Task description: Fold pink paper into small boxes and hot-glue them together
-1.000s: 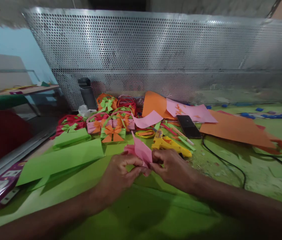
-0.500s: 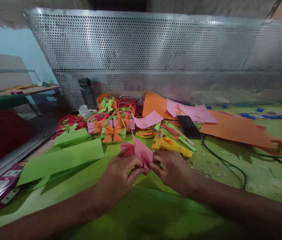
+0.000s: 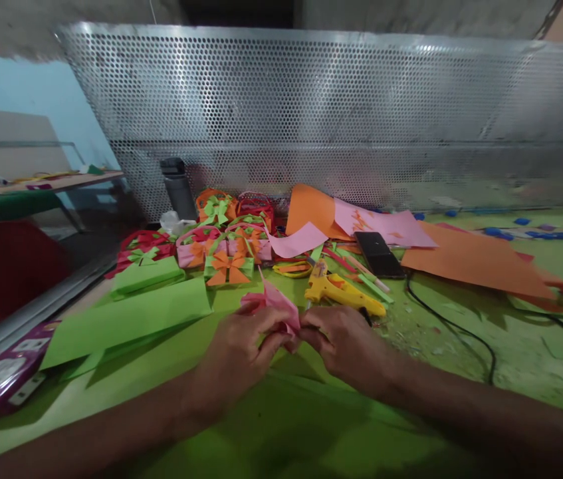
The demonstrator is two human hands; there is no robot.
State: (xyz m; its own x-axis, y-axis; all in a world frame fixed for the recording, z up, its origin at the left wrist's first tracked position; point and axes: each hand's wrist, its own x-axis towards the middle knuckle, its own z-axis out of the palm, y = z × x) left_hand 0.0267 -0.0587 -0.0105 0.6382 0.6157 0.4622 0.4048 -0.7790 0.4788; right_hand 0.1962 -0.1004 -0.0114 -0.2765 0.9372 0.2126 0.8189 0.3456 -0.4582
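Between my hands, just above the green tabletop, is a folded piece of pink paper (image 3: 278, 303). My left hand (image 3: 248, 336) pinches its lower left part between thumb and fingers. With bent fingertips my right hand (image 3: 337, 336) grips the lower right edge. The fingers hide the paper's bottom folds. A yellow hot glue gun (image 3: 343, 293) lies right behind my right hand. Beyond my left hand sits a small green paper bag with an orange bow (image 3: 228, 268).
More small paper bags (image 3: 199, 243) crowd the back left beside a dark bottle (image 3: 178, 189). Green sheets (image 3: 131, 322) and a purple device (image 3: 2, 372) lie at left. A phone (image 3: 378, 254), an orange sheet (image 3: 475, 259) and a black cable (image 3: 453, 326) are at right. A perforated metal panel (image 3: 311, 113) stands behind.
The pink paper has turned and sunk slightly between my fingers, so less of its right face shows. My right hand has shifted slightly left, closer to my left hand.
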